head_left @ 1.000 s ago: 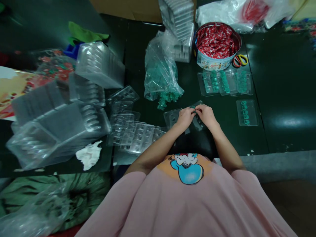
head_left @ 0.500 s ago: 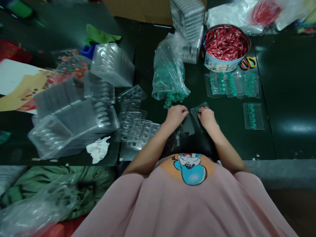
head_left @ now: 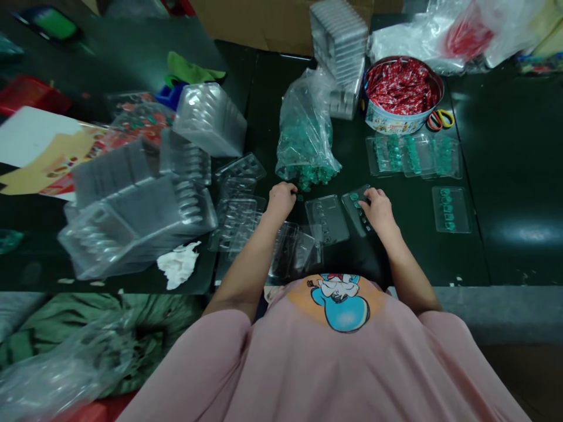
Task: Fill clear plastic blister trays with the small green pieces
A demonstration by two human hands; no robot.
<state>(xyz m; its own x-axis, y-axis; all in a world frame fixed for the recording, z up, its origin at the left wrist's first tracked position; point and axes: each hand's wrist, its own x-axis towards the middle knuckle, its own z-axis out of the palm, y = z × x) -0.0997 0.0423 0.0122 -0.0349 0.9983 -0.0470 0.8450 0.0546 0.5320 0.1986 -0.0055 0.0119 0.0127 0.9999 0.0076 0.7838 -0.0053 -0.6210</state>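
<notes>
Pieces of translucent green [head_left: 313, 177] are lying at the mouth of a clear bag [head_left: 305, 97] in the head view, with the left hand [head_left: 281, 199] positioned just beside them; whether its fingertips are gripping one cannot be told. The right hand [head_left: 380, 208], thumb and finger parted, is resting at the edge of a partly filled tray [head_left: 362, 191] on the dark surface [head_left: 413, 252]. Filling that tray is apparently the step in hand, the next move seemingly calling for another piece.

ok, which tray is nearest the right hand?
The slanted tray by the right hand, green pieces at its far end; other trays lie farther off.
</notes>
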